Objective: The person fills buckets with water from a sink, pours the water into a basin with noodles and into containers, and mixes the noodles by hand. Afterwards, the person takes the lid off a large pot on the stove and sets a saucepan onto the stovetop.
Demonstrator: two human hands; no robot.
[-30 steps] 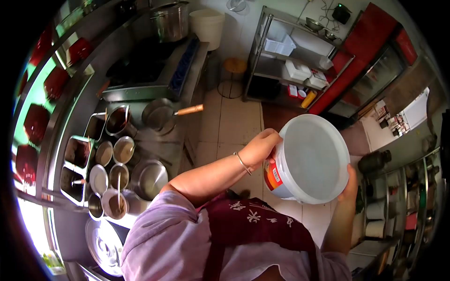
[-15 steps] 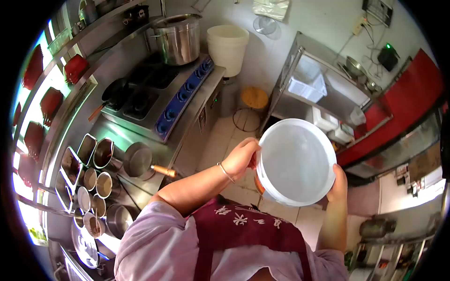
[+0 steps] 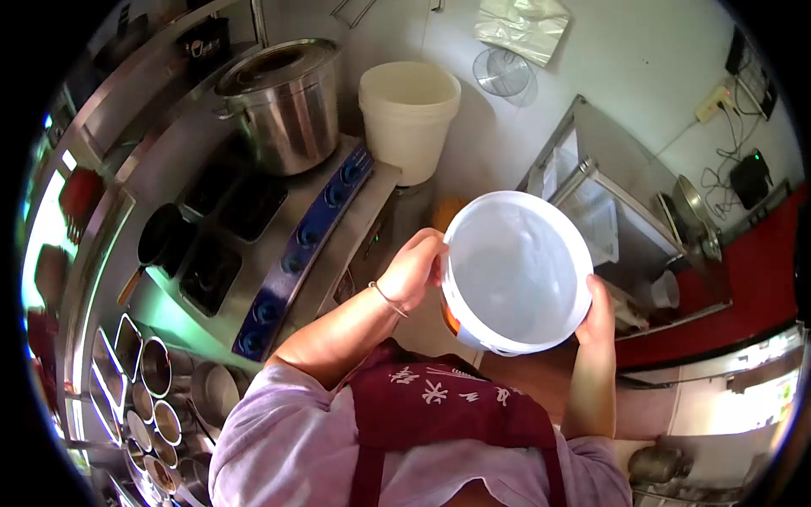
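A white, translucent round bucket [image 3: 517, 270] is held up in front of my chest, its wide mouth facing me, with a bit of orange label low on its left side. My left hand [image 3: 416, 269] grips the bucket's left rim, the fingers partly hidden behind it; a bracelet circles that wrist. On the right side, my right hand [image 3: 598, 311] clasps the rim, with the thumb along the edge. No contents can be made out inside, only a pale, shiny surface.
Left stands a stove [image 3: 253, 203] with a large steel pot [image 3: 291, 118] and a black pan [image 3: 163, 239]. Several metal containers [image 3: 167, 422] sit lower left. A cream bucket [image 3: 407, 122] stands by the wall. A metal shelf [image 3: 625, 203] is at right.
The view has swung toward the stove and back wall, which now look nearer. Both hands still hold the bucket, which sits a little further left and higher in view than a second ago.
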